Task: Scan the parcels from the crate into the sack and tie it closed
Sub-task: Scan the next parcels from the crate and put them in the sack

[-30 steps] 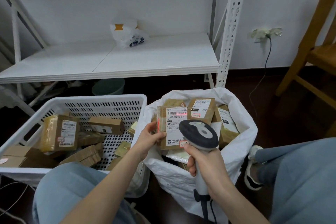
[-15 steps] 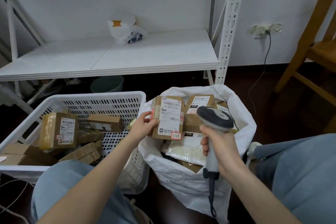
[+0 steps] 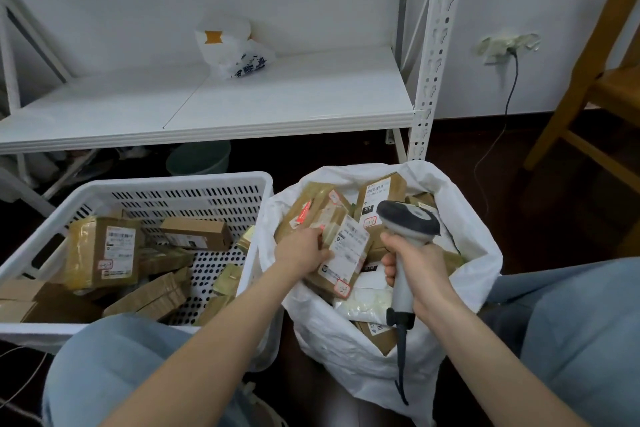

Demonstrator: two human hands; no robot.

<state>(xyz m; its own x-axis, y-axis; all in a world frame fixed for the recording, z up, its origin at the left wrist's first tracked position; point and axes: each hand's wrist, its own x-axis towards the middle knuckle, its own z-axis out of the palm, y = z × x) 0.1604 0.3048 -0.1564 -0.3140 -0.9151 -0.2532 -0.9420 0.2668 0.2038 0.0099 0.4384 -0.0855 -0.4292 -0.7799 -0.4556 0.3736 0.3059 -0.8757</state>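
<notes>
A white perforated crate [image 3: 166,184] on the left holds several brown taped parcels, the largest [image 3: 104,253] at its left. To its right stands an open white sack [image 3: 367,354] filled with several parcels. My left hand [image 3: 303,251] grips a brown labelled parcel [image 3: 346,255], tilted and low inside the sack's mouth on top of the others. My right hand [image 3: 415,265] holds the grey barcode scanner [image 3: 408,222] upright over the sack, its head just right of the parcel; its cable hangs down in front of the sack.
A white metal shelf [image 3: 277,104] runs behind, with a white plastic bag [image 3: 232,48] on it and a green bucket [image 3: 199,158] beneath. A wooden chair [image 3: 595,94] stands at the right. A wall socket [image 3: 505,45] has a cable plugged in. My knees frame the bottom.
My left hand has lowered the parcel from in front of the scanner down into the sack and tilted it. The right hand has drawn the scanner to the right.
</notes>
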